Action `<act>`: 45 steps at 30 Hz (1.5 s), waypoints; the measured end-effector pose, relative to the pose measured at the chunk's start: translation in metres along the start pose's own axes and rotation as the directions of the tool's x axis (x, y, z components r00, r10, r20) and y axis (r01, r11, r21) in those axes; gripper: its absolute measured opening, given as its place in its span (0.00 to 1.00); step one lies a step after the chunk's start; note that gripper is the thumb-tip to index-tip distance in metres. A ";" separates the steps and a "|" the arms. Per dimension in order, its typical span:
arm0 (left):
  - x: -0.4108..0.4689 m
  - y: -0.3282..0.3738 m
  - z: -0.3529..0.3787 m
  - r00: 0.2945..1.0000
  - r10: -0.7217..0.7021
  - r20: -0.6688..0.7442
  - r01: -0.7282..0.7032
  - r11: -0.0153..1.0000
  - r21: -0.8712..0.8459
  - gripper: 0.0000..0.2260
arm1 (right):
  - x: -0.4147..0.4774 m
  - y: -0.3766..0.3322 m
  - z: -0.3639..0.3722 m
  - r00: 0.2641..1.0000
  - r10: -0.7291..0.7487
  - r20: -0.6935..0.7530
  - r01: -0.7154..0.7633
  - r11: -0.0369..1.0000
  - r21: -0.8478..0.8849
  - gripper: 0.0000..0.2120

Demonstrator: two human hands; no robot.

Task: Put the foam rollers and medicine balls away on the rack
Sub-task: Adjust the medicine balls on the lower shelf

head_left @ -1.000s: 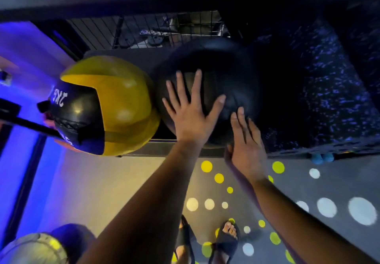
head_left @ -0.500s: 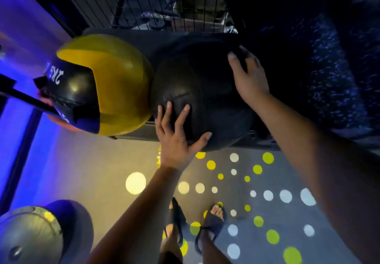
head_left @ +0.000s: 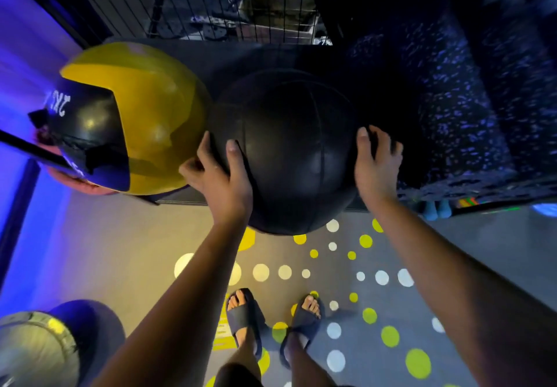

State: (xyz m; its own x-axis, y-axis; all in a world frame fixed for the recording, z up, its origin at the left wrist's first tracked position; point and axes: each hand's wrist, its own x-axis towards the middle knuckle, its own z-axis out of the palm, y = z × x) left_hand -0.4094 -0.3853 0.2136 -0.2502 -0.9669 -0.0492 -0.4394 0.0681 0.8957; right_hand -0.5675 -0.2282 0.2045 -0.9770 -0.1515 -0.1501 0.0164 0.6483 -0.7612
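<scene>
A large black medicine ball sits at the front edge of a dark rack shelf, partly overhanging it. My left hand grips its left side, thumb on top. My right hand presses on its right side, fingers curled round the back. Touching the black ball on the left is a yellow and black medicine ball on the same shelf.
A wire mesh panel stands behind the shelf. Dark speckled cylinders, perhaps foam rollers, lie to the right. A grey and blue ball rests on the floor at bottom left. My sandalled feet stand on a floor with light dots.
My left hand slid from the ball's front underside to its left side. My right hand came down from the upper back to the right side. The ball sits closer to the shelf edge.
</scene>
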 end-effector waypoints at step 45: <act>0.076 0.030 -0.006 0.950 -0.106 0.295 0.128 0.990 -0.057 0.20 | -0.073 -0.090 0.103 0.753 -0.657 -0.007 0.657 0.753 0.041 0.17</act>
State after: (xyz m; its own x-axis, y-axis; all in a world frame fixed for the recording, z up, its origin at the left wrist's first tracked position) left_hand -0.4363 -0.4586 0.2400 -0.4454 -0.8530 -0.2720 -0.4176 -0.0708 0.9059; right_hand -0.4754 -0.3527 0.2190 -0.7484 -0.5353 0.3916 -0.6209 0.3578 -0.6975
